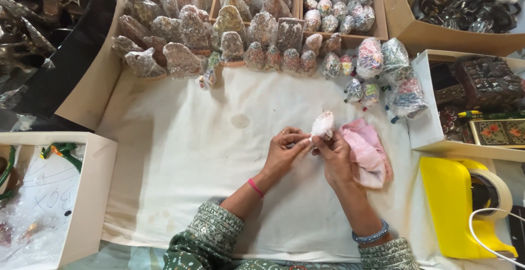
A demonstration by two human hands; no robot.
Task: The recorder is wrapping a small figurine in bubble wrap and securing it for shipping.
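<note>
Head view: I judge wrapping underway, my hands [311, 150] pinching a small white-wrapped, film-covered ornament [322, 124]; next, tighter tucking.

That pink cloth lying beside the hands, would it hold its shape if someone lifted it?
Probably not: the pink cloth lies crumpled in soft folds on the white sheet, so it looks floppy and light. It would likely drape and slide rather than roll. The right hand rests against it.

Both hands [311, 152] pinch a small white-wrapped piece [322, 124] over the cloth [191, 150].
</note>
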